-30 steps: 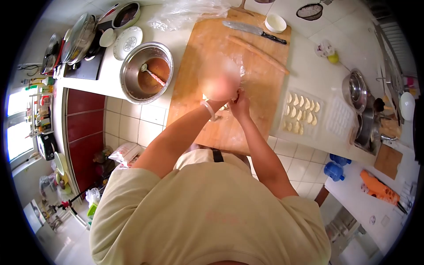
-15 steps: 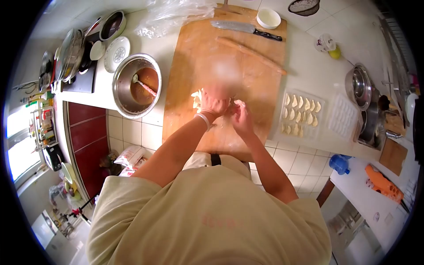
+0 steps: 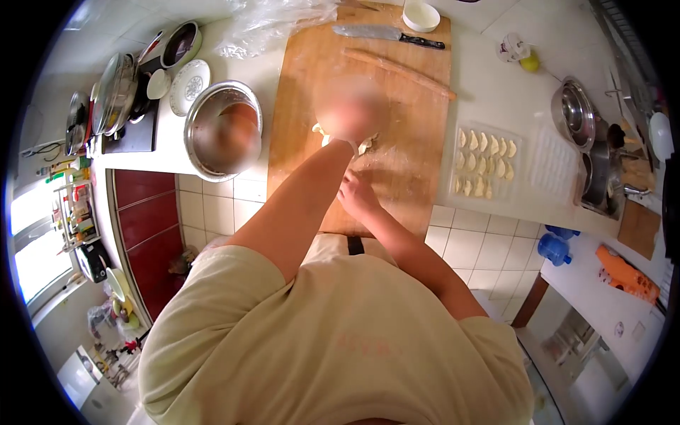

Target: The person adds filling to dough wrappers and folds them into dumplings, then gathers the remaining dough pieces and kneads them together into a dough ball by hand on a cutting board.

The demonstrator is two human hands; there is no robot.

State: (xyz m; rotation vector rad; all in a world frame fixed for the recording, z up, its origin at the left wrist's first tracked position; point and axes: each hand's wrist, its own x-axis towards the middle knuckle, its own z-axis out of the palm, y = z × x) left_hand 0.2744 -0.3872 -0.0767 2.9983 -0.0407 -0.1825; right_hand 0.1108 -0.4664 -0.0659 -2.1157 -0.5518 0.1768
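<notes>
My left hand [image 3: 352,122] is over the middle of the wooden board [image 3: 301,78], and a blur hides its fingers. Pale pieces of dough [image 3: 367,145] show on both sides of its wrist, lying on the board. Closer to my body, my right hand [image 3: 358,196] is low over the board beside my left forearm. Its fingers are curled in; whatever they may hold is hidden. A thin rolling pin [image 3: 400,73] and a large knife [image 3: 389,35] lie farther back on the board.
A steel bowl [image 3: 195,142] of brown-red filling stands left of the board. On the right, a clear tray [image 3: 460,195] carries rows of dumplings [image 3: 482,164]. A white bowl [image 3: 421,17] sits at the board's far edge, near a crumpled plastic bag [image 3: 265,28].
My left hand has moved forward, away from my body. My right hand has come left and nearer to me, below the left wrist. The view has shifted slightly.
</notes>
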